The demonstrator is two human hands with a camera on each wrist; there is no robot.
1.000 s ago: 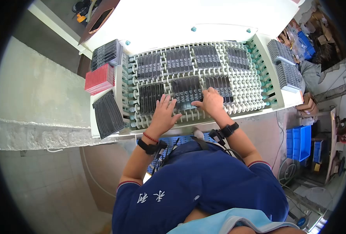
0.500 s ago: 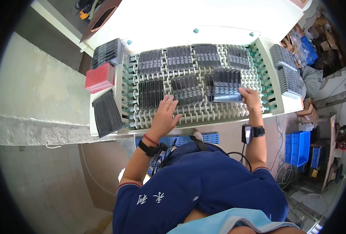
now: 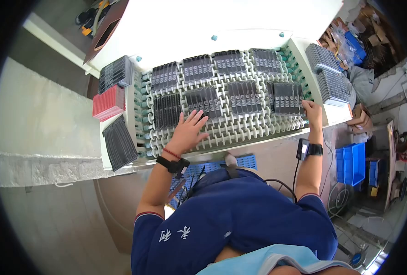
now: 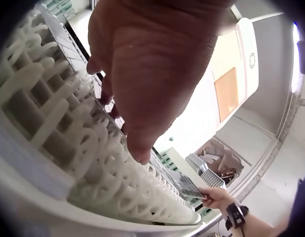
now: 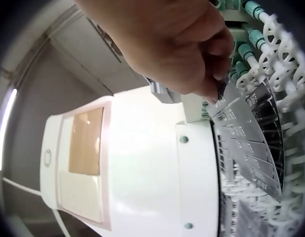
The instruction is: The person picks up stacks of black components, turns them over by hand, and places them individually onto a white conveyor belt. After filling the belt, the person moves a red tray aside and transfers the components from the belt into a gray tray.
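The right hand [image 3: 312, 113] pinches the edge of a clear-and-dark sheet [image 3: 289, 98], which extends left from its fingers above a black sheet [image 5: 268, 113]. The left hand's [image 3: 186, 130] fingers spread nearly straight, gripping nothing, tips at a striped sheet [image 3: 202, 101]; 4 back-row sheets [image 3: 197, 67] lie beyond them on wheeled rollers [image 3: 240, 133]

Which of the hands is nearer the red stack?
Left. The left hand is right of the red stack; the right hand is farther right, pinching a black panel.

Navy shirt [image 3: 258, 211], white characters [image 3: 184, 233], red-and-white sleeve trim [image 3: 148, 213]; black wrist straps [image 3: 316, 149]; red bracelet [image 3: 172, 152]. Pale-blue mask [image 3: 267, 261] at the head view's five o'clock.
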